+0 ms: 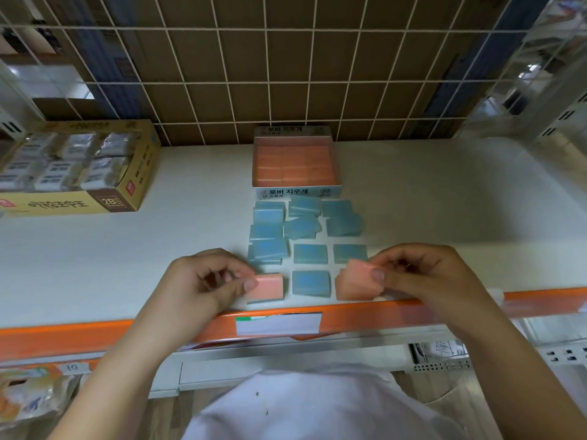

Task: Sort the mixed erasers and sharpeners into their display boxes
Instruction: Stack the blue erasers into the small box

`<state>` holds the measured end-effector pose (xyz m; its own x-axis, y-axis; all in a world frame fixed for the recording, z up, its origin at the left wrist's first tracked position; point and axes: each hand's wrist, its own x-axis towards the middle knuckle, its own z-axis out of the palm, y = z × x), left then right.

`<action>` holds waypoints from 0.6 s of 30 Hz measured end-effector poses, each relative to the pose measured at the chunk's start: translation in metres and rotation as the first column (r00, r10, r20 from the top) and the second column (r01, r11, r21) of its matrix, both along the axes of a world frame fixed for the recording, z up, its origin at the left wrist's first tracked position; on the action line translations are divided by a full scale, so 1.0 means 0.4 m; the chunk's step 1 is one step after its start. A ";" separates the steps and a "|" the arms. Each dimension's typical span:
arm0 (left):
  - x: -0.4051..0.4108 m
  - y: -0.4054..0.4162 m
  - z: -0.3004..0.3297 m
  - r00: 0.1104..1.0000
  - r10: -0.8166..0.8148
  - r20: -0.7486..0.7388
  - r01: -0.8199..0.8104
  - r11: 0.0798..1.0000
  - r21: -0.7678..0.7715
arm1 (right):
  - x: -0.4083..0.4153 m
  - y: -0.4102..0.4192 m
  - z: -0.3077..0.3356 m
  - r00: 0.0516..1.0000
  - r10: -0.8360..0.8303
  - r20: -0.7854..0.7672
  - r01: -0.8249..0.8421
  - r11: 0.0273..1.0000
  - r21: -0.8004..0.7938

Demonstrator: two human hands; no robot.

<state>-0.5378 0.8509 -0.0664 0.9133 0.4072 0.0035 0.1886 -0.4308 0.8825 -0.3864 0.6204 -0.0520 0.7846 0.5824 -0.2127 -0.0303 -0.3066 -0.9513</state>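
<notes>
A white display box (297, 191) with Korean print stands at the middle of the shelf, filled with pink erasers (293, 166). In front of it lie several blue erasers (309, 253), some stacked. My left hand (209, 281) pinches a pink eraser (266, 287) that lies on a blue one near the shelf's front edge. My right hand (419, 273) pinches another pink eraser (360, 273), held just above a small stack of pink erasers (354, 290) at the front edge.
A yellow-brown 2B eraser box (79, 201) of wrapped white erasers sits at the left. A wire grid (286, 74) backs the white shelf (127, 255). An orange rail (95, 331) with a label strip runs along the front edge.
</notes>
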 end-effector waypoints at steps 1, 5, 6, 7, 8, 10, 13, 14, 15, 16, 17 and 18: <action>0.002 0.000 0.001 1.000 0.029 0.008 -0.029 0.999 -0.039 | 0.001 0.001 0.002 1.000 -0.016 -0.011 0.016 1.000 0.012; 0.026 -0.005 0.035 0.992 0.091 0.090 -0.070 0.975 -0.212 | 0.012 0.029 0.021 0.999 -0.027 -0.027 0.030 0.996 0.086; 0.035 -0.006 0.046 0.988 0.100 0.120 -0.068 0.966 -0.250 | 0.018 0.040 0.026 0.999 -0.028 -0.031 0.030 0.995 0.092; 0.046 -0.005 0.056 0.984 0.112 0.141 -0.068 0.956 -0.284 | 0.025 0.053 0.029 0.999 -0.031 -0.026 0.033 0.996 0.088; 0.060 -0.002 0.064 0.980 0.131 0.151 -0.081 0.951 -0.298 | 0.033 0.067 0.033 0.999 -0.033 -0.013 0.034 0.996 0.083; 0.094 0.009 0.078 0.973 0.166 0.160 -0.118 0.955 -0.272 | 0.054 0.099 0.044 0.999 -0.030 0.036 0.027 0.998 0.065; 0.156 0.026 0.093 0.953 0.239 0.187 -0.190 0.951 -0.245 | 0.094 0.149 0.070 0.987 -0.026 0.160 0.029 0.999 -0.015; 0.178 0.030 0.098 0.944 0.270 0.188 -0.217 0.940 -0.262 | 0.110 0.165 0.077 0.980 -0.023 0.200 0.029 0.999 -0.027; 0.202 0.039 0.100 0.939 0.294 0.181 -0.241 0.934 -0.266 | 0.128 0.182 0.079 0.969 -0.016 0.245 0.025 0.999 -0.032; 0.224 0.052 0.100 0.940 0.297 0.168 -0.250 0.935 -0.253 | 0.147 0.198 0.078 0.954 -0.005 0.299 0.022 0.998 -0.052; 0.248 0.068 0.096 0.950 0.276 0.147 -0.239 0.944 -0.227 | 0.167 0.215 0.073 0.936 0.010 0.352 0.025 0.995 -0.092; 0.270 0.087 0.088 0.963 0.243 0.120 -0.217 0.956 -0.197 | 0.187 0.232 0.067 0.919 0.026 0.394 0.033 0.989 -0.142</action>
